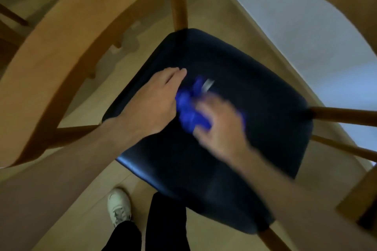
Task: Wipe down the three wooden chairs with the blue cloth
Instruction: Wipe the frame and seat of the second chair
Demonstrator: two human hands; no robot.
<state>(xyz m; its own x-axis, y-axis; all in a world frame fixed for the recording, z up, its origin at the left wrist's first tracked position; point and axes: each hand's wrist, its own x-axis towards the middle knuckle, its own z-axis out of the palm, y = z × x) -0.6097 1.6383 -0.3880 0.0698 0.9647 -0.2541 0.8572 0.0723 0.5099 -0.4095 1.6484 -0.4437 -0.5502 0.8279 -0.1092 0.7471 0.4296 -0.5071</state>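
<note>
Over a pale wood floor (67, 193), the chair (61, 51) presents its dark seat (234, 71): left hand (155, 102) lies flat, fingers (175, 75) straight, apparently steadying, while right hand (220, 126) (blurred) presses the cloth (187, 108), its finger state indeterminate.

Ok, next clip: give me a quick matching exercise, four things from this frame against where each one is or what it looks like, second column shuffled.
Things:
1. blue cloth
2. chair seat
3. white shoe
4. wooden backrest

Descriptions:
A. on the floor at the bottom of the view
B. bunched between the left hand and the right hand
C. dark padded surface under both hands
D. pale curved rail arching across the upper left

Pairs: 1-B, 2-C, 3-A, 4-D
</note>
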